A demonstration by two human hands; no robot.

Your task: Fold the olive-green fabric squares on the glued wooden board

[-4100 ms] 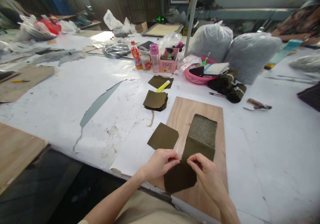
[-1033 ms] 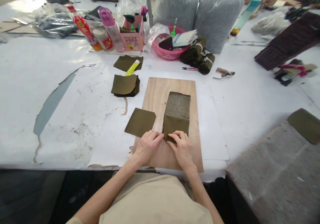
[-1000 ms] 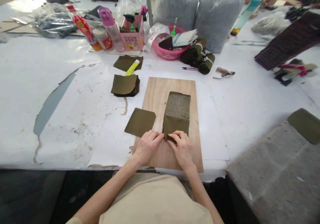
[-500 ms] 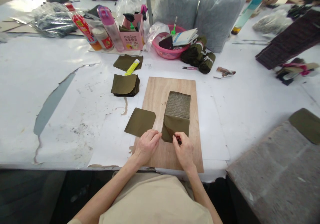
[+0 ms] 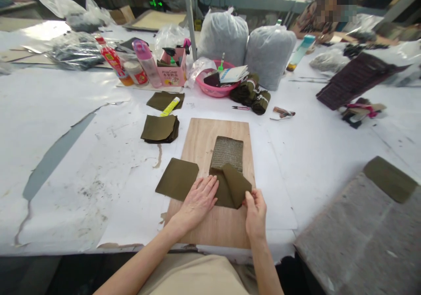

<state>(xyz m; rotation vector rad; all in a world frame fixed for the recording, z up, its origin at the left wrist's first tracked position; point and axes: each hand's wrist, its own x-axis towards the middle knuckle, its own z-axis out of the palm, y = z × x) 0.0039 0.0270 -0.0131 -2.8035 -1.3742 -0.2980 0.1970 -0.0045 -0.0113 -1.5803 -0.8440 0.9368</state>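
Observation:
A grey ribbed block (image 5: 227, 152) stands on a wooden board (image 5: 204, 137) in front of me. An olive fabric piece (image 5: 230, 188) lies against its near side, with one corner folded over. My left hand (image 5: 198, 201) rests flat, fingers stretched out, on the fabric's left edge. My right hand (image 5: 255, 208) pinches the folded fabric's right corner. A loose olive square (image 5: 177, 178) lies just left of my left hand, half on the board.
A stack of olive squares (image 5: 159, 128) and a yellow glue tube (image 5: 170, 106) lie beyond the board. Bottles (image 5: 113, 61), a pink box (image 5: 171, 71), a pink basin (image 5: 213, 88), fabric rolls (image 5: 251, 95) and two grey bags (image 5: 268, 53) line the back. A grey felt slab (image 5: 358, 233) is at right.
The fabric that both hands pressed against the block's near face has come away and now lies partly folded on the board. My left hand has flattened. The view has shifted slightly.

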